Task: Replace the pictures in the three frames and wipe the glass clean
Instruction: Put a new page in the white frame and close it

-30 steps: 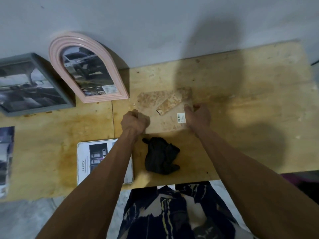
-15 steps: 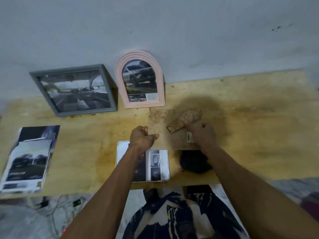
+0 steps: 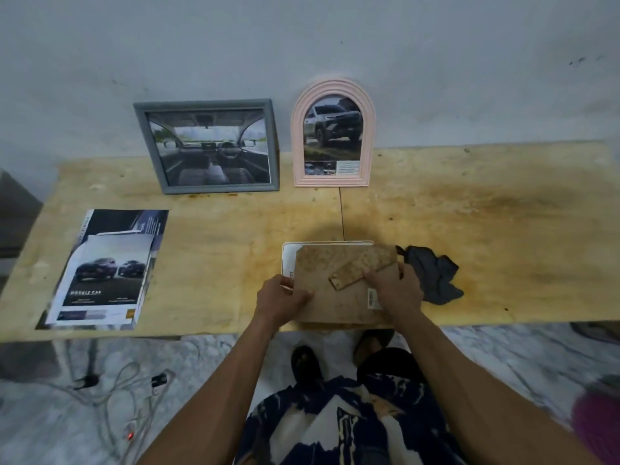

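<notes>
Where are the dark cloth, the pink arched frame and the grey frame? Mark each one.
dark cloth (image 3: 432,275): head view, middle of the crumpled fabric.
pink arched frame (image 3: 299,135): head view, left side of the pink moulding.
grey frame (image 3: 221,188): head view, bottom rail.

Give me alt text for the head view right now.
Both hands, left hand and right hand, hold a brown frame backing board face-down over a white frame at the table's near edge. A dark cloth lies beside it.

Both arms extended; left hand (image 3: 281,298) and right hand (image 3: 396,286) fingers curled, gripping.
</notes>
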The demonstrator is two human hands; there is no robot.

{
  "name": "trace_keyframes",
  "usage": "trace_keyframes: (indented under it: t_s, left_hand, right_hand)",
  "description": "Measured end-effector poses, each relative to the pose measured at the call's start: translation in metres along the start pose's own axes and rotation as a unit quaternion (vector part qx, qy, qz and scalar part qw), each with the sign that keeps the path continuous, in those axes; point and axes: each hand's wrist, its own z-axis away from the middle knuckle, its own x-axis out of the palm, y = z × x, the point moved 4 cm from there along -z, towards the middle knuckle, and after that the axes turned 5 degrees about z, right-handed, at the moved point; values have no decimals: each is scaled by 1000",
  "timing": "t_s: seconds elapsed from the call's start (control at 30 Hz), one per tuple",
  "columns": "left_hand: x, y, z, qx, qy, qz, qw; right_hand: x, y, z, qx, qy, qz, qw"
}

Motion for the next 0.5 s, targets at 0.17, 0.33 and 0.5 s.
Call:
trace_keyframes:
  t_s: [0.17, 0.33, 0.5]
  left_hand:
    - [-22, -13, -5, 0, 96, -33, 995]
    - [-28, -15, -20, 13, 73, -95, 993]
    - [-24, -14, -26, 8, 50, -91, 995]
  right_hand:
    - [-8, 11, -3, 5, 16, -43, 999]
    - [-21, 7, -14, -2, 37, -18, 999]
    - [-17, 3, -18, -9, 35, 3, 999]
